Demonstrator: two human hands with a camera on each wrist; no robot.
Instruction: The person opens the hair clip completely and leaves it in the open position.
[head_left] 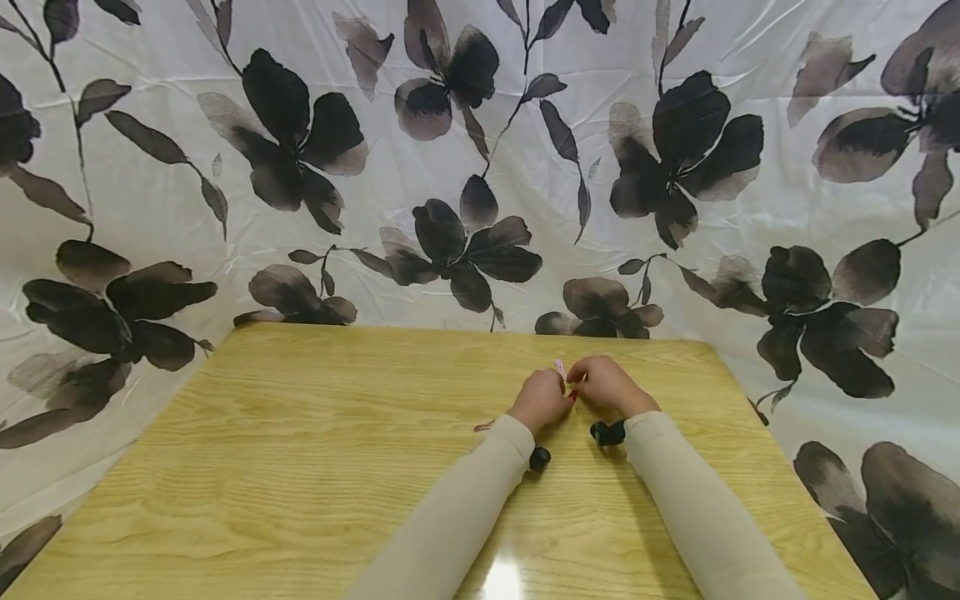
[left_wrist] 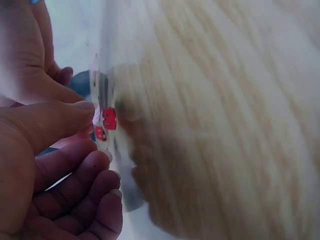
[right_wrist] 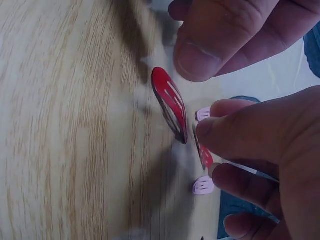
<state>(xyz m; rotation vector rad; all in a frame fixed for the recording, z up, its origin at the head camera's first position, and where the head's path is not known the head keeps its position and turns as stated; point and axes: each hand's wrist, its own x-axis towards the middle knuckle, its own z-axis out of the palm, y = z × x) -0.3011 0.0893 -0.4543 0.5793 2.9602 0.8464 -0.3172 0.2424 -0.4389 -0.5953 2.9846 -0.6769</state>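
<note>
In the right wrist view, my right hand (right_wrist: 270, 145) pinches a red snap hair clip (right_wrist: 205, 154) at its thumb and fingertip, partly covered by them. A second red hair clip (right_wrist: 170, 105), with cut-out slots, stands out nearer the camera, slanted over the wood. My left hand (head_left: 543, 400) is close beside the right one; in its own wrist view the fingers are loosely curled, with a gap to the thumb. Two red pieces (left_wrist: 109, 119) show just past that thumb. Pink hair clips (right_wrist: 203, 185) lie behind and beside the right fingers.
Both hands work near the far right part of a wooden table (head_left: 300, 433). A pinkish piece (head_left: 483, 426) lies beside the left sleeve. Floral cloth (head_left: 465, 167) hangs behind the table's far edge. Dark wrist cameras (head_left: 606, 432) stick out below the wrists.
</note>
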